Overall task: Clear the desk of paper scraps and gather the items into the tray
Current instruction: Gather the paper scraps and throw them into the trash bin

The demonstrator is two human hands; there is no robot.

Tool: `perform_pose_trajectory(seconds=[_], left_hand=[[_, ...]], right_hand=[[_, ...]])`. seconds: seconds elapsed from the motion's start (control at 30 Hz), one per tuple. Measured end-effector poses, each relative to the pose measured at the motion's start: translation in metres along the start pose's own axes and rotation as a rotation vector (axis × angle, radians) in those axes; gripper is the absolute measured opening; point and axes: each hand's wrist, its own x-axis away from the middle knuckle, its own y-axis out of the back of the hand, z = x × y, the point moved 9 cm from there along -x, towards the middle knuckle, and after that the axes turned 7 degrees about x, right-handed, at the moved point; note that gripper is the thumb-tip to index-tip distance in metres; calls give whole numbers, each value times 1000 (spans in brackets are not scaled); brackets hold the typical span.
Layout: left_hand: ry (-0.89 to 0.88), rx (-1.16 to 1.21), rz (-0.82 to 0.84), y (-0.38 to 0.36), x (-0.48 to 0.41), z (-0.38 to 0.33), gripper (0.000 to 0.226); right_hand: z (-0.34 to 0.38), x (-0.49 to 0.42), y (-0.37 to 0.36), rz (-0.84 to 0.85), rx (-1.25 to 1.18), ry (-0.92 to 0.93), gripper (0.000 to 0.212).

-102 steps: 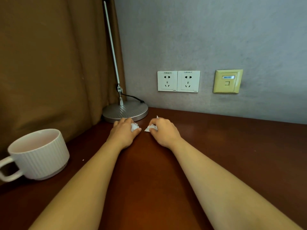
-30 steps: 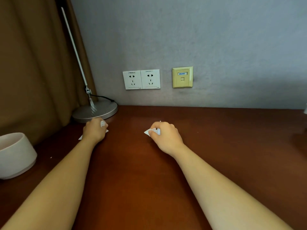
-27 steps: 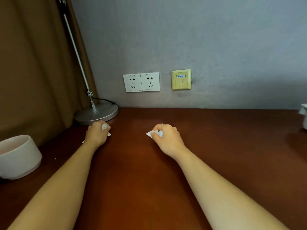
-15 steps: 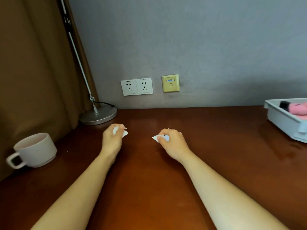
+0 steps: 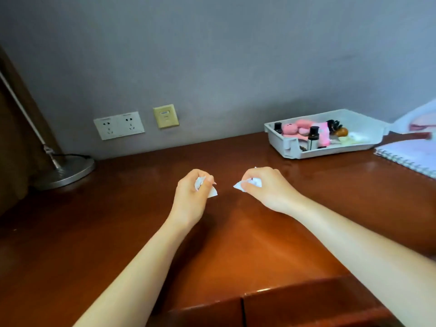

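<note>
Both hands hover over the middle of the brown desk [image 5: 118, 227]. My left hand [image 5: 192, 197] grips white paper scraps [image 5: 200, 182], with a corner sticking out under the fingers. My right hand [image 5: 266, 190] pinches other white paper scraps [image 5: 239, 185] between thumb and curled fingers. A white plastic tray [image 5: 330, 152] stands at the back right by the wall. It holds a pink plush toy [image 5: 291, 129], small dark-capped bottles [image 5: 313, 138] and other small items.
A lamp with a round metal base [image 5: 66, 172] stands at the back left, its cord running to the wall. A spiral notebook [image 5: 410, 154] lies at the right edge beside the tray. Wall sockets [image 5: 119, 125] sit above the desk. The desk's front edge and drawer fronts [image 5: 295, 308] are near me.
The view has swung right: the cup has left the frame, the tray and notebook have come in. Both hands, still holding scraps, have moved right along the desk, away from the lamp base.
</note>
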Motion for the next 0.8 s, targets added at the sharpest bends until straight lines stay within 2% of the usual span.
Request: perform_pose_trajectory(seconds=[0.17,0.43,0.67,0.8], left_hand=[[-144,58,291,-97,32,-70,20],[-334,243,731,-243,113,-164,16],[-395,350,1004,-348,199,-211,19],[-335,380,1103,-407,247,-205,21]], right_hand=[[-49,66,83,-98,91,-78,10],[-134,200,188,-232,174,-276,20],[-212,321,216,-292,140,-508,15],[-252,390,211,-300,93,-651,23]])
